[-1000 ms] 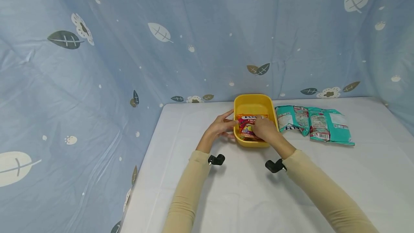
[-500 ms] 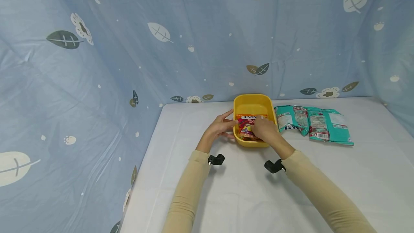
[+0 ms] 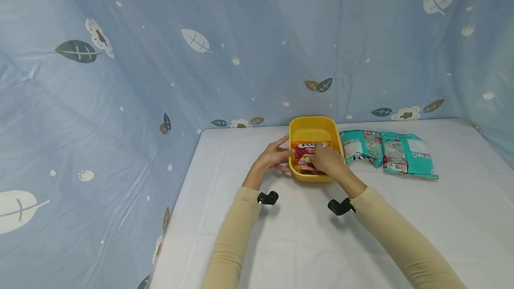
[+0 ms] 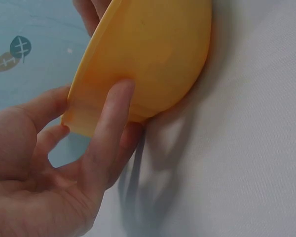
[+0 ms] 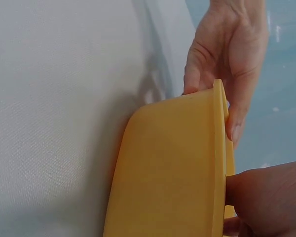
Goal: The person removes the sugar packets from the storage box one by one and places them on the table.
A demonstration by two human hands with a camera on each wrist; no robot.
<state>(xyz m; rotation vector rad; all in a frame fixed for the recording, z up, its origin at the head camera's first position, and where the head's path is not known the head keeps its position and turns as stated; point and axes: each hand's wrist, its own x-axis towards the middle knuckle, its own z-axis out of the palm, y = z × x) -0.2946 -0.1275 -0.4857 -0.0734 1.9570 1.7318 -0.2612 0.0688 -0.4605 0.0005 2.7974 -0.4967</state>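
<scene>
A yellow plastic tub (image 3: 313, 127) stands on the white table near the back. In it lies a red and orange candy packet (image 3: 304, 157). My left hand (image 3: 273, 157) grips the tub's left wall, fingers outside and thumb at the rim; the left wrist view shows the left hand (image 4: 64, 177) against the tub (image 4: 153, 54). My right hand (image 3: 329, 160) reaches into the tub with fingers bent down onto the packet and hides its right half. In the right wrist view the tub (image 5: 172, 168) stands between my left hand (image 5: 227, 59) and right hand (image 5: 269, 197).
Two teal packets (image 3: 363, 147) (image 3: 407, 155) lie side by side on the table just right of the tub. A blue leaf-patterned cloth (image 3: 160, 57) hangs behind and to the left. The white table surface (image 3: 305, 244) stretches toward me.
</scene>
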